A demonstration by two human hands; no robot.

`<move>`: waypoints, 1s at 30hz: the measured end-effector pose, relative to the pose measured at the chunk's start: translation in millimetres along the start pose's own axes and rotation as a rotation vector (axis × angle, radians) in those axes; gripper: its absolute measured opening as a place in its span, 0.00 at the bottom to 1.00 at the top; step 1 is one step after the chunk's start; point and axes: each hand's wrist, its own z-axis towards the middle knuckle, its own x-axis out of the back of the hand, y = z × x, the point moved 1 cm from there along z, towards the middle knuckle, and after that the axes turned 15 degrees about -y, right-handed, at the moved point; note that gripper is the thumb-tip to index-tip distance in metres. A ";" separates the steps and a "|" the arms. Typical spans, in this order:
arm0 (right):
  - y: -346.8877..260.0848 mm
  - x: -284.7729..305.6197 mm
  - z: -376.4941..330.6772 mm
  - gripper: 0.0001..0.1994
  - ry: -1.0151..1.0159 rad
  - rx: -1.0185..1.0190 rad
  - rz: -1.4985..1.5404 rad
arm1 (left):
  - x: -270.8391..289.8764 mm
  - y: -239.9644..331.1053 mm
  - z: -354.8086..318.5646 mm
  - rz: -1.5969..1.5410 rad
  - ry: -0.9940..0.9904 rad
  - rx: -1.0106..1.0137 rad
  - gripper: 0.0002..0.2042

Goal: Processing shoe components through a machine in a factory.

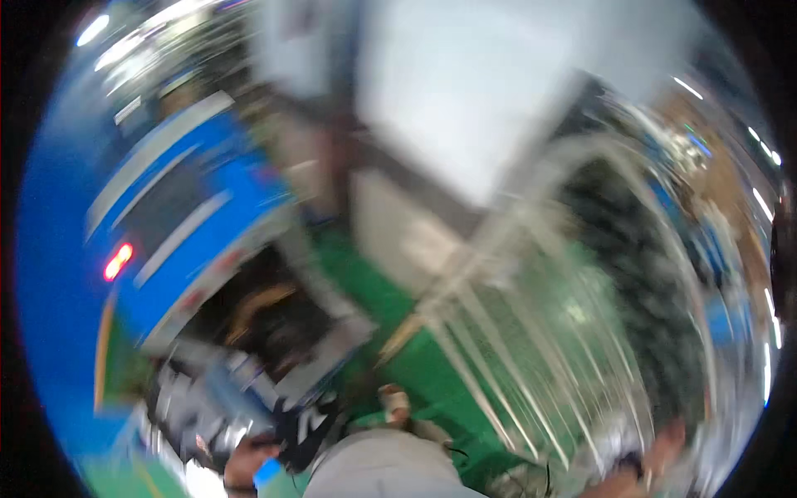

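Down low, both hands blurred at the frame's bottom edge.
Left hand (249,465) closed around a small blue object (267,473), beside dark machine parts (266,332). Right hand (664,452) against the lower end of a wire metal rack (548,332), grip impossible to tell; rack's bars running up-left over green floor (374,274).

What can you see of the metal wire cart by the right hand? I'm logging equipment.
The wire cart is a tall frame of pale metal bars, badly motion-blurred. It stands on green floor, right of centre, with dark contents behind the bars. The right hand is at its lower right edge; whether it grips a bar cannot be told.
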 end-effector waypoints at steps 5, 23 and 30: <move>23.4 -238.7 -34.5 0.13 -0.175 -0.016 -0.630 | 38.4 -41.4 -122.2 0.017 0.413 0.016 0.17; -39.7 -731.1 -406.6 0.17 -2.006 -0.275 -0.171 | 6.5 -284.6 -174.2 0.467 1.405 0.225 0.19; -15.2 -763.2 -465.0 0.20 -2.579 0.498 -0.470 | -271.3 -326.3 -290.3 0.348 1.594 0.773 0.18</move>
